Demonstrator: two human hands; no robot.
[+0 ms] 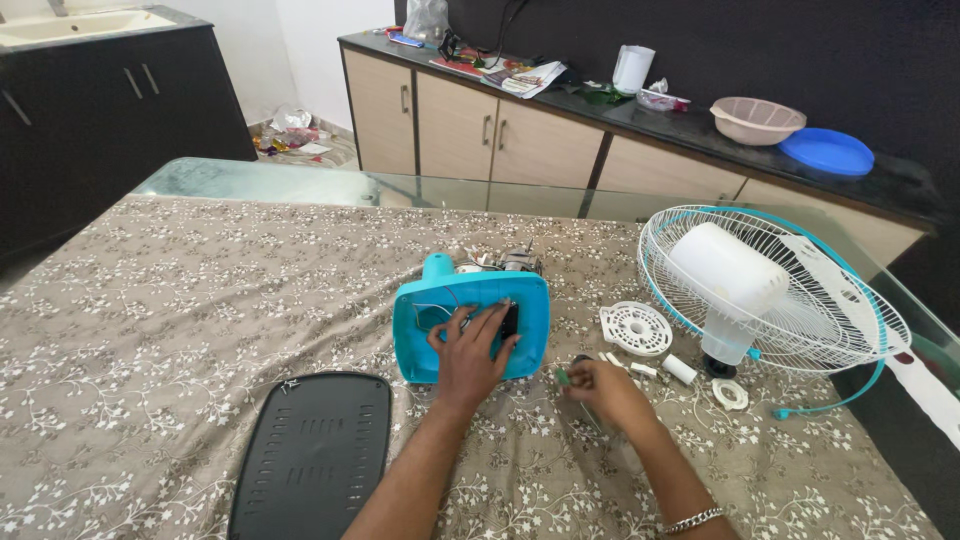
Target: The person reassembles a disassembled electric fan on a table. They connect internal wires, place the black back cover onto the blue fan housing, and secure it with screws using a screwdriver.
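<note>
A person's two hands work over a dismantled fan on a table [150, 300] draped in a floral cloth, with both forearms cut off by the lower frame edge. The left hand [468, 350] lies spread on the open turquoise fan base [470, 325], fingertips pressed on a small black part [509, 320] inside it; thin wires there are hard to make out, and a cluster of metal motor parts [505, 261] behind the base is partly hidden. The right hand [605, 390], a bracelet at its wrist, is closed around a small green-tipped tool [563, 377], most of which the fingers conceal. One black vented cover plate [315, 455] lies at lower left, its lower end cropped. To the right rest one white wire fan guard [775, 290] with a white motor housing [725, 270], one round white perforated disc [636, 328], one small white ring [730, 394], and about four small white pieces [645, 366], too small to identify.
</note>
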